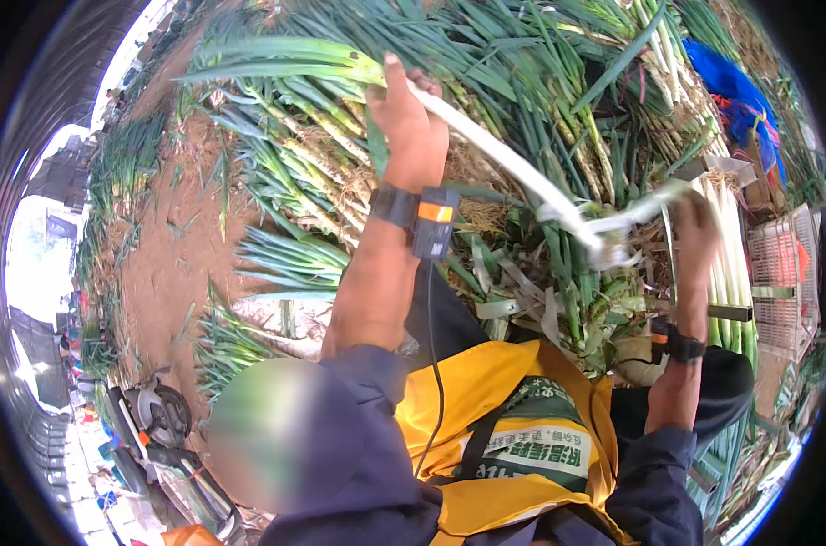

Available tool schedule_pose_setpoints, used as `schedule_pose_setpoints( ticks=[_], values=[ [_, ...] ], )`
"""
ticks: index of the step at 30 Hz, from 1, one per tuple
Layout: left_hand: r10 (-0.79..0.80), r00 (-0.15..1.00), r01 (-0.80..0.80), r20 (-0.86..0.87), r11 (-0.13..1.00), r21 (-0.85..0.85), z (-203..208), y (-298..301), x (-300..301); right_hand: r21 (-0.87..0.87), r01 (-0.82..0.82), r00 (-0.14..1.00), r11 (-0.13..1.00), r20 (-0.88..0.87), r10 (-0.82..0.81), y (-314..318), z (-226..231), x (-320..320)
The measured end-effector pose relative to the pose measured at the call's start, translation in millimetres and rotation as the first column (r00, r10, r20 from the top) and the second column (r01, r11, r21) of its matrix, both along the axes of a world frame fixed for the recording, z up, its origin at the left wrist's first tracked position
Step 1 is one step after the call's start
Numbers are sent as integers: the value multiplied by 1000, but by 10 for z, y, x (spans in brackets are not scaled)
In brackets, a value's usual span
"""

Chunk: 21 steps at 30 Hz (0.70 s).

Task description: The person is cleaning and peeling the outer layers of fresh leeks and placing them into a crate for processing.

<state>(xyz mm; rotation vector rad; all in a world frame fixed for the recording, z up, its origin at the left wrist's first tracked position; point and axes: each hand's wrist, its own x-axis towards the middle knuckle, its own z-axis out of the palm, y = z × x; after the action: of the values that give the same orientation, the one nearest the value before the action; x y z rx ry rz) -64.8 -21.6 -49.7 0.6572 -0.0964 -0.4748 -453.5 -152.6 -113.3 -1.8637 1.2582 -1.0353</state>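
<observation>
My left hand (408, 114) is closed round a long green onion (513, 168), where its white stalk meets the green leaves. The stalk slants down to the right, and its root end hangs over a heap of peelings (604, 318). At the right my right hand (695, 223), smeared by motion, grips a whitish strip of peel (645, 207) that stretches back to that root end. Beside this hand, white-stalked green onions (727, 241) lie together in a metal rack (718, 168). Unpeeled green onions with roots (317, 150) are heaped beyond my left hand.
A pale plastic crate (784, 282) stands at the far right, below a blue plastic sheet (731, 86). Bare soil (176, 246) stretches along the left. A wheeled vehicle (158, 414) is at the lower left. A cable (435, 373) hangs from my left wrist device.
</observation>
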Motion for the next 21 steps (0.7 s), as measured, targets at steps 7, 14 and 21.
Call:
schedule_pose_setpoints(
  ticks=[7, 14, 21],
  values=[
    [-161, 937, 100, 310, 974, 203, -64, 55, -634, -418, -402, 903, 815, -34, 428, 653, 878, 1880],
    [-409, 802, 317, 435, 909, 270, 9, -182, -893, -479, -241, 894, 844, 230, 385, -465, 710, 2005],
    [-303, 929, 281, 214, 951, 127, 54, -68, 156, 351, -729, 593, 587, -103, 798, 511, -169, 1404]
  ],
)
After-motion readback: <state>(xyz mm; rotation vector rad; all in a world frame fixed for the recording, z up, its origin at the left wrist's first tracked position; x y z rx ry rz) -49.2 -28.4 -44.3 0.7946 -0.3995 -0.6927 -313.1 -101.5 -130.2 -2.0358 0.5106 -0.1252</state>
